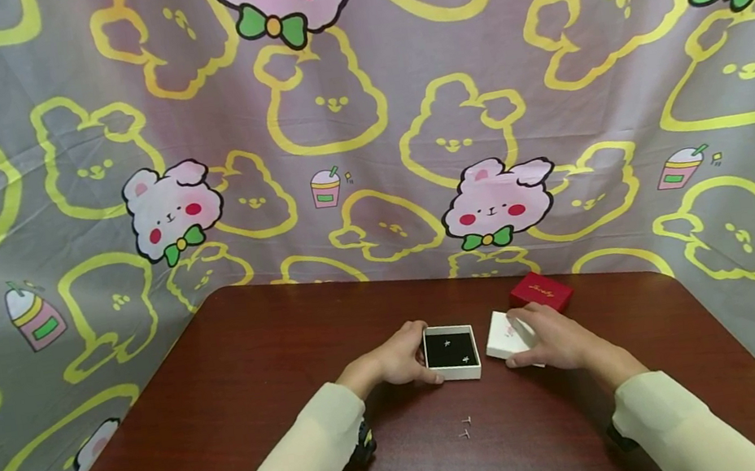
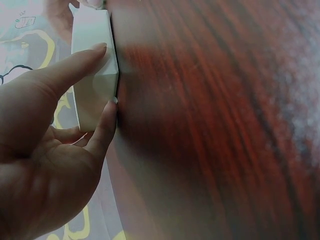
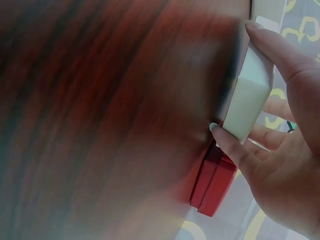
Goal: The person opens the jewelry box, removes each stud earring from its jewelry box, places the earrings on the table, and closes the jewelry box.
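Observation:
A small white box (image 1: 459,373) stands uncovered on the table, with a black pad (image 1: 439,356) inside. Two tiny star- or flower-shaped pieces, like stud earrings (image 1: 465,359), show on the pad. My left hand (image 1: 400,357) grips the box by its left side, thumb (image 2: 82,65) along the front wall. To the right, my right hand (image 1: 555,335) holds the white box lid (image 1: 505,336), its thumb and fingers around the lid's edges. Up close in the right wrist view, the lid's side wall (image 3: 245,102) sits near the tabletop.
Behind the right hand lies a red box (image 1: 542,292) with gold lettering. Two small metal stud-like pieces (image 1: 466,421) lie on the brown wooden table (image 1: 276,342) in front of the white box. A patterned cloth (image 1: 367,171) hangs behind the table.

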{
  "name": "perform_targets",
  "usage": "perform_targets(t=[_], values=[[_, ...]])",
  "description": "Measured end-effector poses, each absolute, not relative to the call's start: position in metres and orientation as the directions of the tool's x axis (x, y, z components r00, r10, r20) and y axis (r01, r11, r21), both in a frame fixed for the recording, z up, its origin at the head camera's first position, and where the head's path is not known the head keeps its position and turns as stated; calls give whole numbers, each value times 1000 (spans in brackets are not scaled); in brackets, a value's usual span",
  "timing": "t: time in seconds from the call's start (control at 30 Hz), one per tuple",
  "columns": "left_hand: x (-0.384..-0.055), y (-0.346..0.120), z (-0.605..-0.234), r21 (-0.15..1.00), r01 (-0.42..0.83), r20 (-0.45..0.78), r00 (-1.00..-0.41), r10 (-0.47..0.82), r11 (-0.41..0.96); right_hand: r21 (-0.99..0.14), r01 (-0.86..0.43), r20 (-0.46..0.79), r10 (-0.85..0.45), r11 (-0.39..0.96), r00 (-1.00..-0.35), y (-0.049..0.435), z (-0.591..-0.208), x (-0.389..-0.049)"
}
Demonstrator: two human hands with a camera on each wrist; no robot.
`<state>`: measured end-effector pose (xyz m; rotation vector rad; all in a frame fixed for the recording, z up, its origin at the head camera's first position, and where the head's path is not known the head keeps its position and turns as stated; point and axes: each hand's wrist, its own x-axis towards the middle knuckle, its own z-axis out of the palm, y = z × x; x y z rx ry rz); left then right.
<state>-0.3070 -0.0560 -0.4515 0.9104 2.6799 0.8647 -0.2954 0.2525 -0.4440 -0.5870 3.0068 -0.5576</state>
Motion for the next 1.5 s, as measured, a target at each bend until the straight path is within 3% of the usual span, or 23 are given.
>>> perform_targets(t=[1.5], values=[[-307, -56, -451, 580, 493, 5, -799, 602, 649, -326, -401, 79, -398, 856, -914, 254, -445, -292]])
